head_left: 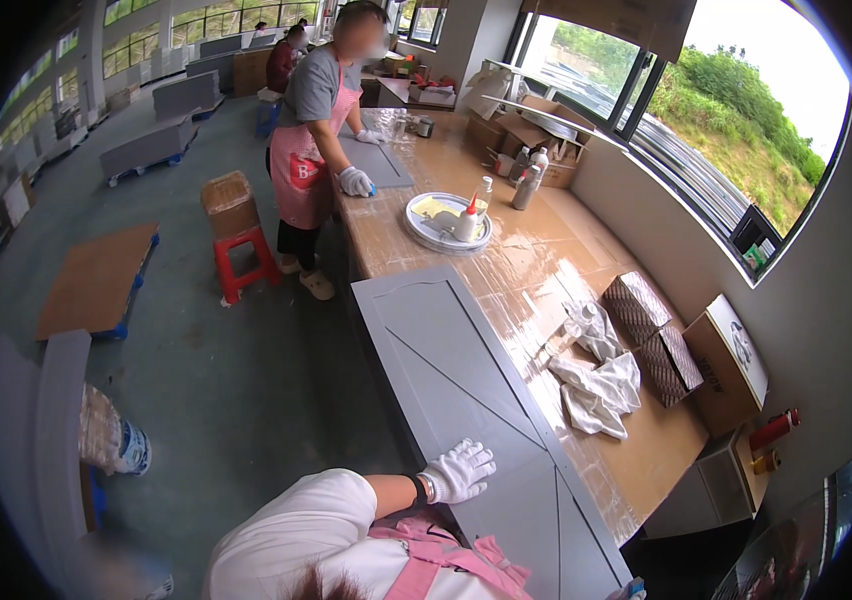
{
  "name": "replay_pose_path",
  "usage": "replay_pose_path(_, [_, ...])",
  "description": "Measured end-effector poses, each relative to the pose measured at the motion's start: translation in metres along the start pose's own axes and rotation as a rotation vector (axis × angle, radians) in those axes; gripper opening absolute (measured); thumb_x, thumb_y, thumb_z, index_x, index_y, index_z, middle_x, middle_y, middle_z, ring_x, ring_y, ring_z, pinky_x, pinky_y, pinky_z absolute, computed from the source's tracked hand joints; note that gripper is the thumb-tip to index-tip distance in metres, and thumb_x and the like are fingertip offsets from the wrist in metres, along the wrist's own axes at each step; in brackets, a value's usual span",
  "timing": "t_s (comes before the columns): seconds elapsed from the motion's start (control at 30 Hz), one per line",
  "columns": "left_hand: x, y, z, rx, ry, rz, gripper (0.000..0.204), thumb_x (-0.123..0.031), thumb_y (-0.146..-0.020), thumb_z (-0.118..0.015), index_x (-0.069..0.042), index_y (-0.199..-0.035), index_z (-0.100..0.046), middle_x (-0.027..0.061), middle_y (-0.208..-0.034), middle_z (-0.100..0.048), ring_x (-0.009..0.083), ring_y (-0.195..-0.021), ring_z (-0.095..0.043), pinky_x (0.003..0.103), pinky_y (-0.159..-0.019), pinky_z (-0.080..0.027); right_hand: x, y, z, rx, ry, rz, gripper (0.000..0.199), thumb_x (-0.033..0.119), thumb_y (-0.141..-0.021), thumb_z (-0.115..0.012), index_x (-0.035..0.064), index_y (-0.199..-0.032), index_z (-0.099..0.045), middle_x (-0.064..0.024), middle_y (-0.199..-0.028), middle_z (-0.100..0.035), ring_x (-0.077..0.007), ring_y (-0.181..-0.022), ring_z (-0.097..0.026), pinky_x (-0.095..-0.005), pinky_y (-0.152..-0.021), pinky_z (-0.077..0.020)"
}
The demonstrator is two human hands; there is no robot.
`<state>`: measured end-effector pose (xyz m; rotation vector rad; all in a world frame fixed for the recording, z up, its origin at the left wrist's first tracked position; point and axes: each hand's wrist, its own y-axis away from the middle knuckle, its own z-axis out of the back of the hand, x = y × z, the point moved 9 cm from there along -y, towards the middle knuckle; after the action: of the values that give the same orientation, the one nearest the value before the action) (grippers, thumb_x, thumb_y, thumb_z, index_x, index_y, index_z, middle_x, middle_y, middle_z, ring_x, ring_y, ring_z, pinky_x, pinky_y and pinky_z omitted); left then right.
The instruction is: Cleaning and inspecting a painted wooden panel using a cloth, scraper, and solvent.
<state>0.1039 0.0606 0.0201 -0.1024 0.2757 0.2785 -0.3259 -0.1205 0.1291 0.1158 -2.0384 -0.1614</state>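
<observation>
Grey panel [466,390]: long, flat, matt, lying lengthwise along near edge of bench [536,270], overhanging it slightly toward floor [236,380]. Raised frame around edge; thin diagonal rails crossing face, meeting a cross rail near lower end. Surface clean, uniform grey.

Left hand [458,470]: white knit glove, dark wristband, white sleeve. Fingers spread flat, palm down on panel's left edge; gripping nothing, only pressing.

Right hand [632,590]: only a sliver at lower edge, by panel's near corner; finger state impossible to tell.

On bench, right of panel: crumpled white rags [598,390], well apart from left hand; two brown patterned boxes [651,335] beside rags; cardboard box [731,360] against wall.

Beyond panel's far end: round white tray [421,225] holding red-tipped squeeze bottle [467,220]; more bottles [528,180] further back.

Far end of bench: second person [321,130], grey shirt, pink apron, white gloves, both hands on another grey panel [376,160].

On floor: red stool [244,262] bearing cardboard box; brown board [96,280] on blue pallet.
</observation>
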Motion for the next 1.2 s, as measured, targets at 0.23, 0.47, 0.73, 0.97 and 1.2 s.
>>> replay_pose_path(0.23, [0.001,0.001,0.0,-0.008,0.028,-0.004,0.054,-0.041,-0.098,-0.044,-0.009,-0.141,-0.048,0.0159,-0.151,-0.04,0.0356,-0.143,-0.032,0.05,-0.12,-0.017,0.003,0.006,-0.003,0.01,0.022,0.002,0.017,0.013,-0.094,-0.056,0.0007,-0.103,-0.065,-0.0093,-0.101,-0.066,-0.0171,-0.089,-0.061,-0.0305,-0.07,-0.0467])
replay_pose_path(0.47, [-0.001,0.0,0.004,-0.01,0.033,-0.01,0.054,-0.042,-0.097,-0.045,-0.009,-0.14,-0.049,0.0151,-0.151,-0.041,0.0347,-0.142,-0.033,0.05,-0.12,-0.017,0.003,0.001,0.018,0.064,0.048,0.056,0.018,0.015,-0.093,-0.056,0.0115,-0.11,-0.06,-0.007,-0.109,-0.065,-0.0174,-0.095,-0.059,-0.0333,-0.076,-0.0464])
replay_pose_path(0.73, [0.0,0.001,0.003,-0.004,0.006,-0.004,0.055,-0.043,-0.098,-0.043,-0.01,-0.141,-0.047,0.0141,-0.151,-0.04,0.0338,-0.143,-0.032,0.048,-0.12,-0.017,-0.001,0.0,0.035,0.064,0.002,0.013,0.019,0.019,-0.095,-0.056,0.0144,-0.113,-0.06,-0.0039,-0.112,-0.064,-0.0166,-0.099,-0.059,-0.0332,-0.08,-0.0469])
replay_pose_path(0.97, [-0.001,0.0,0.001,-0.015,0.012,-0.008,0.055,-0.043,-0.098,-0.043,-0.01,-0.141,-0.048,0.0139,-0.151,-0.04,0.0334,-0.143,-0.032,0.048,-0.12,-0.017,0.002,0.002,0.044,0.004,0.078,-0.004,0.023,0.024,-0.098,-0.055,0.0135,-0.117,-0.061,-0.0025,-0.114,-0.064,-0.0149,-0.103,-0.058,-0.0307,-0.081,-0.0466])
replay_pose_path(1.2, [0.0,0.002,0.004,-0.039,0.014,-0.01,0.055,-0.043,-0.097,-0.045,-0.01,-0.14,-0.048,0.0141,-0.15,-0.041,0.034,-0.141,-0.033,0.048,-0.12,-0.017,0.001,0.011,0.04,0.046,0.027,-0.004,0.025,0.023,-0.099,-0.053,0.0098,-0.118,-0.061,-0.0028,-0.113,-0.064,-0.0137,-0.1,-0.058,-0.0296,-0.079,-0.0468])
